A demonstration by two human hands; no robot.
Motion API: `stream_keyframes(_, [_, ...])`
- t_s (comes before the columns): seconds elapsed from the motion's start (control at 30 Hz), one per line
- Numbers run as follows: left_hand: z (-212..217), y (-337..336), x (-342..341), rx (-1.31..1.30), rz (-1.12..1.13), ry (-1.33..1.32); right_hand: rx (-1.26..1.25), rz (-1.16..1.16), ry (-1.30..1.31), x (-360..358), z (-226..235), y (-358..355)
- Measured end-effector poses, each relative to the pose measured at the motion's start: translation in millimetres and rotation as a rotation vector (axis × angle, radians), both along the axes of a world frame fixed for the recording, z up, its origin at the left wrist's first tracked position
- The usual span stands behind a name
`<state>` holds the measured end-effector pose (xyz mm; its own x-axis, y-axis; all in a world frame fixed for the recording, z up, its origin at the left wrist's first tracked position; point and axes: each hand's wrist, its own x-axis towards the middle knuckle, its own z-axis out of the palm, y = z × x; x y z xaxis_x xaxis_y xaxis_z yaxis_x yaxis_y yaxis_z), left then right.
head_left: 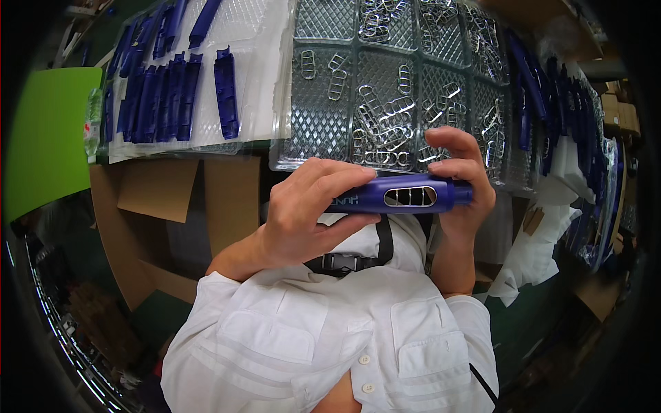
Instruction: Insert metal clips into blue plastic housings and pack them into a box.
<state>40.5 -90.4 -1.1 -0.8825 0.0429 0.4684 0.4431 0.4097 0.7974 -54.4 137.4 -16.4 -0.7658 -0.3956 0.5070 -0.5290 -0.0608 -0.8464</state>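
My left hand (306, 210) and my right hand (463, 175) both grip one blue plastic housing (406, 196), a rounded bar held level in front of my chest. A chrome slotted insert (410, 197) sits in its oval window, facing me. My left fingers wrap over the bar's left end. My right fingers curl over its right end, thumb underneath. Just beyond my hands lies a clear compartment tray (323, 117) with several loose chrome inserts (385, 120).
Rows of blue housing shells (162, 89) lie on a white tray at the upper left, and more blue shells (544, 96) on the right. An open cardboard box (165, 206) stands below the bench edge. A green panel (45, 138) is at far left.
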Motion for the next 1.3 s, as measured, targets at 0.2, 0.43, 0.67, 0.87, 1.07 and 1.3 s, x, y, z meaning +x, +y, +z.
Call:
stream_keyframes(0.2, [-2.2,8.7,3.9,-0.044,0.023,0.018,-0.067,-0.046,-0.123,-2.8,-6.3,-4.9])
stream_keyframes(0.43, [-6.7,14.6,1.0,-0.092,0.056,0.047,-0.087,0.034,-0.179,-11.2,-9.7,-2.5])
stream_keyframes(0.67, [-8.6,24.7,-4.3,-0.1,0.084,0.026,-0.141,0.132,-0.397,-6.6,-7.1,-1.1])
stream_keyframes(0.87, [-23.2,38.5,-6.1,0.238,0.171,-0.25,-0.418,0.395,-0.756,3.3,12.6,-13.8])
stream_keyframes(1.07, [-26.0,44.6,-1.6,0.434,-0.015,-0.365,-0.359,0.322,-0.685,4.0,8.8,-19.2])
stream_keyframes(1.3, [-20.1,30.5,-13.6,0.936,-0.258,-0.692,-0.282,0.288,-0.669,1.6,10.1,-18.1])
